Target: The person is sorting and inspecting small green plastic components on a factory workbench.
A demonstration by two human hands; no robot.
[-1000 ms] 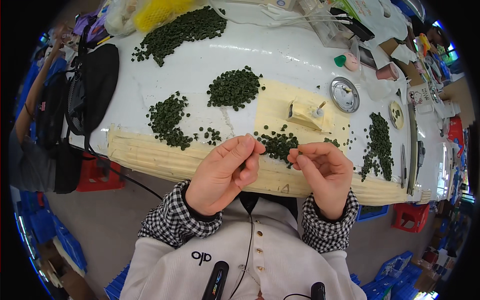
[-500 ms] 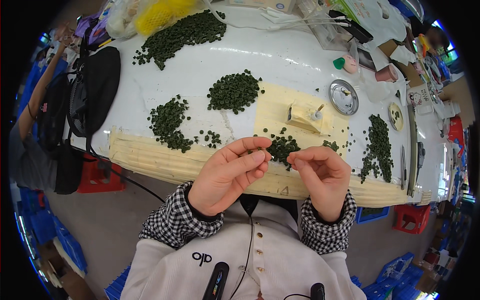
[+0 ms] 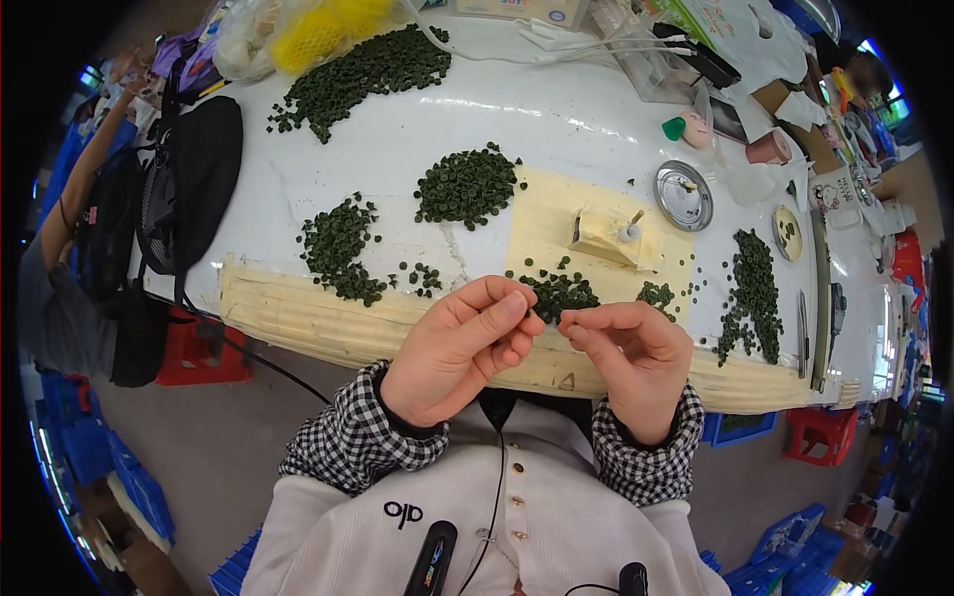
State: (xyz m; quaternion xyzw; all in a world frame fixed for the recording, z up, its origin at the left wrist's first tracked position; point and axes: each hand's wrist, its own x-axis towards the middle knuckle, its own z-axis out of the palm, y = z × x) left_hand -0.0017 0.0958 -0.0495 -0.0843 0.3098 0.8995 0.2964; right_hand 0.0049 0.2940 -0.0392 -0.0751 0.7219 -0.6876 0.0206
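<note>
My left hand [image 3: 459,348] is closed in a pinch above the table's near edge, thumb pressed on the fingers. What it pinches is hidden or too small to name. Close to it on the right, my right hand [image 3: 638,366] also pinches, thumb against forefinger. Nothing can be made out for sure between those fingertips, and the hands stay slightly apart. Just beyond the fingers lies a small pile of dark green cup-like pieces [image 3: 562,292]. Behind it stands a tape-covered block [image 3: 602,238] with a short upright peg, resting on a pale yellow sheet [image 3: 542,214].
More heaps of green pieces lie in the middle [image 3: 467,186], at the left [image 3: 340,248], far back [image 3: 363,79] and at the right [image 3: 753,293]. A round metal dish [image 3: 683,196] and tweezers [image 3: 803,333] are on the right. A black bag [image 3: 204,184] sits at the left edge.
My right hand has shifted slightly left, bringing its fingertips closer to my left hand. A dark green bit seen earlier at my left fingertips is now out of sight. The heaps look unchanged.
</note>
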